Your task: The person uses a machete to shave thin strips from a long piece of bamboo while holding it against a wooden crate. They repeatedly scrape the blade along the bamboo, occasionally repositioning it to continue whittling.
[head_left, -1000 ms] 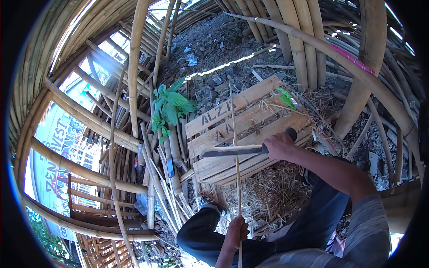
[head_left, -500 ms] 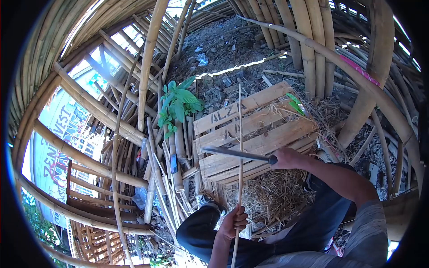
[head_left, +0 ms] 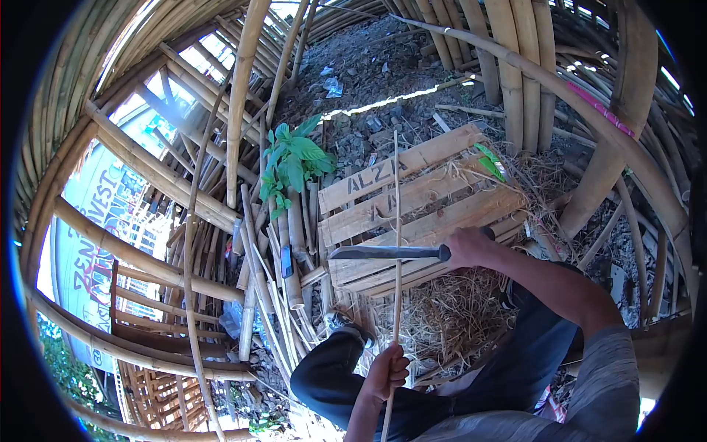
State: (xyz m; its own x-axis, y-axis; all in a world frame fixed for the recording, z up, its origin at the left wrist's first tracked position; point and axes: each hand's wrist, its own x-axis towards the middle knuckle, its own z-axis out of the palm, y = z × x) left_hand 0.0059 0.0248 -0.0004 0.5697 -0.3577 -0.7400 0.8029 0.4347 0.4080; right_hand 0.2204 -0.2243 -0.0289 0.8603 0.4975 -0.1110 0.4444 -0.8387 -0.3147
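Note:
My left hand point(head_left: 387, 370) is wrapped round the lower part of a long, thin bamboo strip point(head_left: 398, 295), which stands nearly straight up the view. My right hand point(head_left: 468, 249) grips the dark handle of a machete point(head_left: 390, 253). Its blade points left, almost level, and crosses the strip in this view, well above my left hand. Beneath both lies a slatted wooden crate point(head_left: 434, 221) with dark stencilled letters on its upper slat. Dry shavings point(head_left: 460, 313) lie heaped between my legs, just below the crate.
A leafy green plant point(head_left: 294, 158) grows left of the crate. Near a smartphone point(head_left: 286, 261), bamboo poles point(head_left: 250, 324) lie in a pile. A bamboo frame point(head_left: 169, 280) stands at the left, with thick bamboo posts point(head_left: 515, 81) at the upper right. Rubble point(head_left: 361, 66) covers the ground behind.
The machete has turned from a slant to nearly level, its blade face showing more. My right hand has risen slightly with it; my left hand still grips the bamboo strip.

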